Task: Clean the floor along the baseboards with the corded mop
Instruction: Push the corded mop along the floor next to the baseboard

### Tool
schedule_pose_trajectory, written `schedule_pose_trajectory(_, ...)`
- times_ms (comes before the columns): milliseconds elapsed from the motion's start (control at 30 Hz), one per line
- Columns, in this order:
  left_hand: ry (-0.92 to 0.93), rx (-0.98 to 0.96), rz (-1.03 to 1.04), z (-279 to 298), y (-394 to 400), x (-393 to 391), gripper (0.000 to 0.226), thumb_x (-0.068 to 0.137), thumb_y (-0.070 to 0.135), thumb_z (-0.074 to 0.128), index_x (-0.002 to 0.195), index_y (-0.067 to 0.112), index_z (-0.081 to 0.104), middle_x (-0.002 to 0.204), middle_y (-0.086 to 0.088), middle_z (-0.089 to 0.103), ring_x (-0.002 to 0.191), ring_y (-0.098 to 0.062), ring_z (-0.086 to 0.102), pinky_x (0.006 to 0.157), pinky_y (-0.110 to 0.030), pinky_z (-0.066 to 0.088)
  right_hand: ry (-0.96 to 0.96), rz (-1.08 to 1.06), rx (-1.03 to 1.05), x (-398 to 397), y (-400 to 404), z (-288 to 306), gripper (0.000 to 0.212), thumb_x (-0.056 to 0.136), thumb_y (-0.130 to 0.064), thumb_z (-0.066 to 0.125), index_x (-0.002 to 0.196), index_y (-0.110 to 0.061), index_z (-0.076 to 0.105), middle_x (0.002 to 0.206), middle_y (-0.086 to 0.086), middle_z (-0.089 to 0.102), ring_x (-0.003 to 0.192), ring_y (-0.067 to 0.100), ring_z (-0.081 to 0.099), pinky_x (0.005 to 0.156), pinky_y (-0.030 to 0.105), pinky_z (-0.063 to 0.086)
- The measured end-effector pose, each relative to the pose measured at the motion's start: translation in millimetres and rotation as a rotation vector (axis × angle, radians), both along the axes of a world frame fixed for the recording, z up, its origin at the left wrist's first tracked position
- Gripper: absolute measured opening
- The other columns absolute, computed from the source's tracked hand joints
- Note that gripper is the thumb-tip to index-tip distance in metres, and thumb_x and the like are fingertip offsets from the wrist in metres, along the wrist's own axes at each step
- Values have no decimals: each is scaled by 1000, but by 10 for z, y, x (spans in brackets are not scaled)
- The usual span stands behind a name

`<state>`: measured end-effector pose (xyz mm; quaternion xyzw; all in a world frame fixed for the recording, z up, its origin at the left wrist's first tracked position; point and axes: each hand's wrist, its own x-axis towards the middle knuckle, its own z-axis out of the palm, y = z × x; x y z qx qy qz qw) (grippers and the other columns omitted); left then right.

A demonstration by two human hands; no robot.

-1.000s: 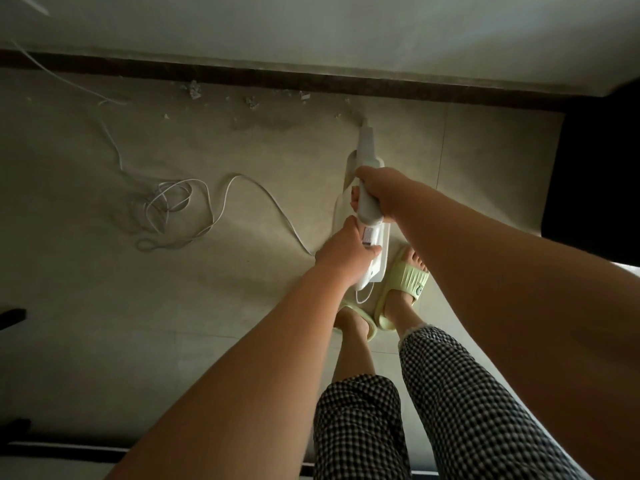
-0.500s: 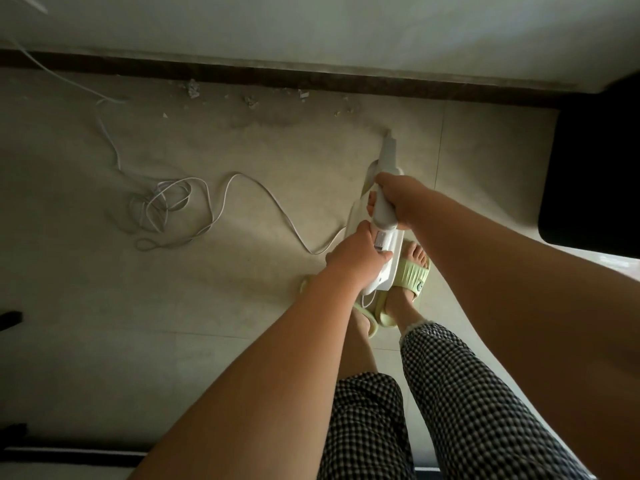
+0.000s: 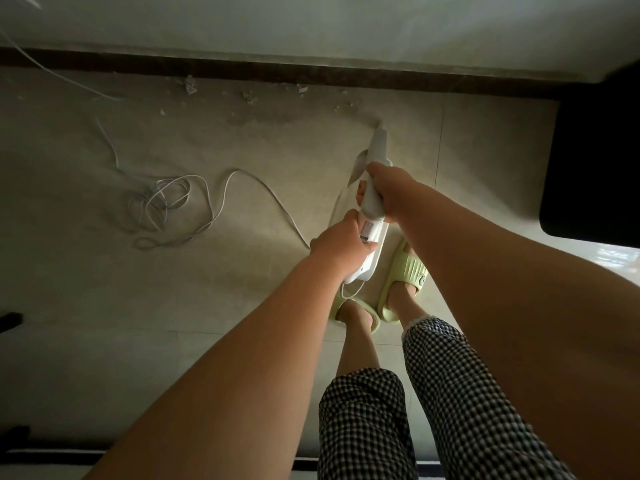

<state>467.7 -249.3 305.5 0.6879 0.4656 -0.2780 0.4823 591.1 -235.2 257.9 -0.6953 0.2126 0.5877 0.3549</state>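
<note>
Head view: we grip the corded mop [image 3: 372, 202] with both hands, left hand [image 3: 341, 242] low, right hand [image 3: 391, 190] high, fingers curled round the handle. Its head is hidden (foreshortened) near the baseboard [image 3: 242, 72]. Next, sweep toward the debris [image 3: 189, 85], avoiding the cord [image 3: 166, 202].

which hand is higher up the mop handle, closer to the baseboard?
The right hand: it grips the white mop handle farther forward, nearer the baseboard. The left hand holds the rear end, where the cord exits.
</note>
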Motion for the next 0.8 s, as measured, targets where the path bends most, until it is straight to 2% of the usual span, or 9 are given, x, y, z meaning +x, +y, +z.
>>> schedule_pose_trajectory(167,5,-77,-74,15,-50,0,44,94,35,58,131,18,41,124,-4,61,114,-29,57,98,-46,45,18,-103,-45,23,-218,-63,11,95,-19,51,100,-9,49,59,2,48,46,14,47,44,21,45)
schedule_pose_trajectory(300,4,-111,-14,30,-98,-149,44,94,34,58,131,20,42,123,-3,61,112,-27,58,97,-44,46,61,-71,-78,-123,-208,-67,12,94,-19,52,90,-8,49,61,3,48,50,16,48,52,29,46)
schedule_pose_trajectory(467,17,-44,60,20,-20,-198,42,93,34,58,129,19,42,119,-5,63,108,-29,60,92,-40,47,57,28,-17,-203,2,-109,19,94,-18,53,110,-7,52,65,5,50,47,15,50,42,21,48)
schedule_pose_trajectory(800,-27,-3,68,-136,301,66,44,94,36,58,130,17,41,119,-5,62,107,-29,60,94,-42,47,4,24,26,66,391,-169,22,94,-17,51,114,-9,54,61,4,48,42,13,48,41,20,47)
